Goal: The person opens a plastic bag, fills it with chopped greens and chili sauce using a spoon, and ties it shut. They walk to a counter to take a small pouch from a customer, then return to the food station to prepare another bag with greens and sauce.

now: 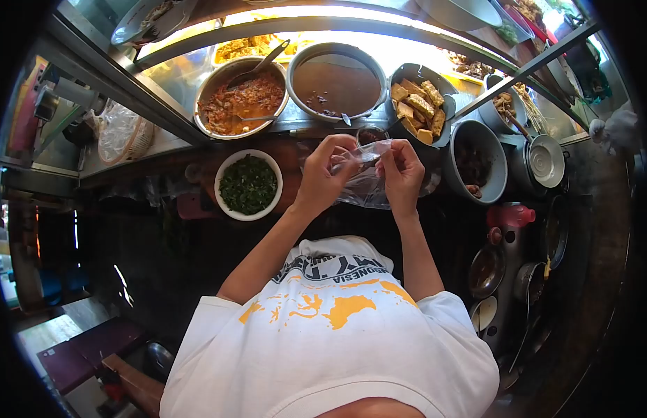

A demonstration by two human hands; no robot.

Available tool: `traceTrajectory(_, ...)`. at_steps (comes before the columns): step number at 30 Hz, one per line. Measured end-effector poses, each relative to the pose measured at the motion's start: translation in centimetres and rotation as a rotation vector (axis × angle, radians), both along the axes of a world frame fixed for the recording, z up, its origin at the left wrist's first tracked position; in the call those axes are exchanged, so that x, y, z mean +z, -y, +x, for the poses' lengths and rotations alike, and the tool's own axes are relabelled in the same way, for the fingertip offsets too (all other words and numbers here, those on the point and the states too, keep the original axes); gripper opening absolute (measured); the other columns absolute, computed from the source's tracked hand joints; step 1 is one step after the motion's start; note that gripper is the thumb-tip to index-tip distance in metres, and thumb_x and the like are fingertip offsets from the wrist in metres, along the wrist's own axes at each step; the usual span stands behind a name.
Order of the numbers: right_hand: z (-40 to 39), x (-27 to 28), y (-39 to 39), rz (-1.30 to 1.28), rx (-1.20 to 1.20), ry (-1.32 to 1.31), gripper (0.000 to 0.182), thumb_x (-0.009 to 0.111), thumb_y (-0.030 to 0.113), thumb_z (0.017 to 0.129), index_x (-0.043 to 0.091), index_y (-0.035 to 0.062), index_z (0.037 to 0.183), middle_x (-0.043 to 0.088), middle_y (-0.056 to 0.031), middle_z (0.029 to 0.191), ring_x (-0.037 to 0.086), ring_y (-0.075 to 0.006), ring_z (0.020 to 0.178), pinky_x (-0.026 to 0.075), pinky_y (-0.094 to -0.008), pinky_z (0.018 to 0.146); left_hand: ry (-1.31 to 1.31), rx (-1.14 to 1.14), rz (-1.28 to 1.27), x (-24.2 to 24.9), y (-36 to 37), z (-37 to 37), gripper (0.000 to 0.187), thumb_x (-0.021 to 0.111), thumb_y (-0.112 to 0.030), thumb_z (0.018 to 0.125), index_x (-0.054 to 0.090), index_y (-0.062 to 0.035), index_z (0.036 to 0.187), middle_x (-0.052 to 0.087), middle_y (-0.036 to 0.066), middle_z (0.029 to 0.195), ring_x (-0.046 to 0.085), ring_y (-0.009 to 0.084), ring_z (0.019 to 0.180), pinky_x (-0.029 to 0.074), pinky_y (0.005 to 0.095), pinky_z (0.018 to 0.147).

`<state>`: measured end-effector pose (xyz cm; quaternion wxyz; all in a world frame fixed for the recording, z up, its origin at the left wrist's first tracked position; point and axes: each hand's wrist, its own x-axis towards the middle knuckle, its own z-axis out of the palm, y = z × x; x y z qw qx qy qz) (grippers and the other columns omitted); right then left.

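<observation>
A clear plastic bag hangs between my hands above the counter's front edge. My left hand pinches the left side of its upper edge, with the fingers curled. At the other side of that edge, my right hand grips the plastic between thumb and fingers. Just behind the bag stands a small cup of dark sauce, partly covered by my fingers. To the left of my left hand is a white bowl of chopped green leaves. A grey bowl of dark meat pieces sits right of my right hand.
Behind stand a pot of red sambal-like food with a ladle, a pot of brown broth and a container of fried tofu or tempeh pieces. A metal display frame crosses overhead. Pans lie at right.
</observation>
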<state>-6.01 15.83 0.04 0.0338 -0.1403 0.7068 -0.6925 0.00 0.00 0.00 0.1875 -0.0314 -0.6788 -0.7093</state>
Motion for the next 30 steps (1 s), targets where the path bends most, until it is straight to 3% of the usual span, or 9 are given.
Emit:
traceTrajectory(2, -0.3, 0.4, 0.0, 0.021, 0.016, 0.025, 0.021, 0.069, 0.021, 0.090, 0.065, 0.0027, 0.099, 0.069, -0.0049, 0.076, 0.065, -0.0072, 0.069, 0.049, -0.0193, 0.062, 0.123, 0.037, 0.203, -0.5, 0.2, -0.7, 0.011, 0.062, -0.015, 0.095, 0.061, -0.0046, 0.098, 0.062, 0.001, 0.084, 0.057, 0.0076, 0.077, 0.048, 0.0216, 0.073)
traceTrajectory(4, 0.1, 1.4, 0.4, 0.083, 0.061, -0.046, 0.021, 0.070, 0.020, 0.089, 0.065, 0.0019, 0.099, 0.068, -0.0043, 0.075, 0.064, -0.0068, 0.067, 0.049, -0.0202, 0.061, 0.149, -0.016, 0.286, 0.3, 0.9, -0.4, 0.009, 0.059, -0.012, 0.096, 0.061, -0.0033, 0.094, 0.063, 0.002, 0.084, 0.057, 0.0067, 0.077, 0.047, 0.0209, 0.072)
traceTrajectory(13, -1.0, 5.9, 2.4, 0.321, -0.062, -0.216, 0.036, 0.069, 0.027, 0.090, 0.059, 0.0021, 0.067, 0.054, -0.0051, 0.053, 0.053, -0.0069, 0.050, 0.042, -0.0279, 0.049, 0.151, -0.009, 0.312, 3.2, 0.0, -2.0, 0.036, 0.059, -0.026, 0.098, 0.050, -0.0093, 0.068, 0.044, -0.008, 0.060, 0.036, -0.0001, 0.054, 0.027, 0.0199, 0.049)
traceTrajectory(16, 0.1, 5.8, 4.8, 0.279, 0.010, -0.837, 0.030, 0.061, 0.018, 0.093, 0.056, 0.0036, 0.067, 0.049, -0.0098, 0.055, 0.051, -0.0207, 0.045, 0.040, -0.0308, 0.046, 0.217, 0.139, 0.496, 1.9, -0.2, -3.9, 0.048, 0.058, -0.038, 0.097, 0.043, -0.0151, 0.058, 0.036, -0.010, 0.055, 0.030, -0.0002, 0.050, 0.021, 0.0221, 0.045)
traceTrajectory(17, 0.3, 4.3, 5.6, 0.262, 0.066, -0.922, 0.029, 0.062, 0.017, 0.091, 0.055, 0.0044, 0.065, 0.048, -0.0118, 0.056, 0.052, -0.0292, 0.047, 0.042, -0.0350, 0.047, 0.231, 0.093, 0.560, 3.3, -0.4, -3.5, 0.048, 0.057, -0.041, 0.097, 0.043, -0.0165, 0.059, 0.037, -0.010, 0.057, 0.031, 0.0007, 0.051, 0.022, 0.0229, 0.046)
traceTrajectory(19, -0.1, 5.2, 6.5, 0.315, -0.027, -1.024, 0.032, 0.067, 0.022, 0.087, 0.052, 0.0096, 0.061, 0.049, -0.0085, 0.051, 0.055, -0.0263, 0.046, 0.044, -0.0365, 0.046, 0.138, -0.058, 0.687, 0.6, 0.0, -3.8, 0.037, 0.054, -0.041, 0.099, 0.060, -0.0117, 0.077, 0.052, -0.006, 0.068, 0.044, 0.0005, 0.057, 0.032, 0.0223, 0.048)
traceTrajectory(21, -3.0, 5.6, 6.4, 0.420, -0.133, -0.942, 0.030, 0.067, 0.020, 0.084, 0.052, 0.0113, 0.060, 0.048, -0.0063, 0.050, 0.055, -0.0231, 0.044, 0.045, -0.0350, 0.045, 0.370, 0.049, 0.640, 4.1, -1.0, -2.7, 0.037, 0.053, -0.038, 0.099, 0.057, -0.0157, 0.070, 0.045, -0.007, 0.057, 0.041, 0.0017, 0.049, 0.030, 0.0207, 0.044)
traceTrajectory(24, -1.0, 5.6, 7.4, 0.305, 0.028, -1.228, 0.028, 0.064, 0.019, 0.082, 0.051, 0.0138, 0.058, 0.048, -0.0041, 0.050, 0.054, -0.0201, 0.044, 0.043, -0.0355, 0.043, 0.207, 0.037, 0.768, 3.3, 0.6, -5.3, 0.039, 0.053, -0.037, 0.100, 0.059, -0.0133, 0.070, 0.046, -0.007, 0.054, 0.040, 0.0031, 0.044, 0.028, 0.0206, 0.040)
traceTrajectory(30, -3.3, 6.2, 7.7, 0.368, -0.031, -1.176, 0.030, 0.064, 0.017, 0.084, 0.050, 0.0137, 0.058, 0.049, -0.0026, 0.050, 0.055, -0.0207, 0.044, 0.043, -0.0348, 0.043, 0.120, 0.018, 0.752, 5.0, 0.8, -4.7, 0.039, 0.054, -0.036, 0.099, 0.056, -0.0143, 0.067, 0.044, -0.007, 0.055, 0.039, 0.0028, 0.047, 0.027, 0.0198, 0.042)
